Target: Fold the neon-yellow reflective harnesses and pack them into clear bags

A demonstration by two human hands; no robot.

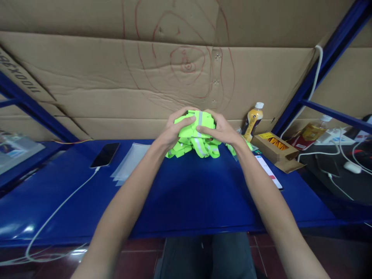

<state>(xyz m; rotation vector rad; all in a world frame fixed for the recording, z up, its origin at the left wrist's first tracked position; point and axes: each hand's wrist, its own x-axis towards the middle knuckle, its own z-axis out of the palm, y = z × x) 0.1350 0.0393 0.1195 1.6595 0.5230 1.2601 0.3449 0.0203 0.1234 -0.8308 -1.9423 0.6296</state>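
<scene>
A bundle of neon yellow-green reflective straps with silver stripes is held up near the back of the blue table. My left hand grips its left side, thumb across the front. From the right, my right hand clasps the same bundle, its thumb also pressed on the front. The fingers behind are mostly hidden. Below the hands, more loops of the straps hang or lie at the table; whether they join the held part, I cannot tell. Another bit of yellow-green material shows beside my right wrist.
Clear plastic bags and a charging phone lie to the left. On the right are a lit phone, an open cardboard box and a yellow drink bottle. A cardboard wall closes off the back.
</scene>
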